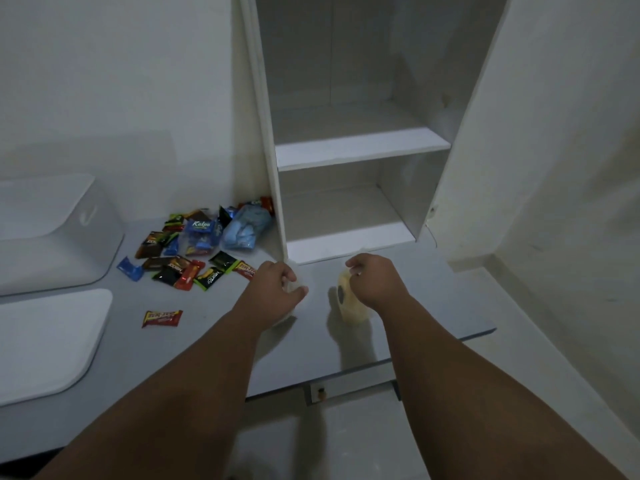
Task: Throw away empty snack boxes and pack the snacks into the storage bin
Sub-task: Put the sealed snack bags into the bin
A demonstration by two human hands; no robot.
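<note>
1. Cupboard [360, 147], white and open, stands at the far right of the desk with two bare shelves showing.
2. Desktop [214, 344], grey, runs from the left edge to the cupboard's foot.
3. Storage bin [52, 237], white and translucent, sits at the far left of the desktop; its flat white lid [45, 341] lies nearer, apart from it.
4. Snack pile [187, 251] lies loose on the desktop between the bin and the cupboard, outside the bin, with a blue bag [244, 230] at its far right edge.
5. Left hand [277, 289] curls its fingers over a pale object [290, 288] just in front of the cupboard's side panel; what that object is cannot be told.
6. Right hand [375, 280], to the right, has its fingers bunched, pinching the top of a yellowish packet [348, 303] standing on the desktop.
7. Lone red-and-yellow snack [162, 318] lies nearer, apart from the pile.
</note>
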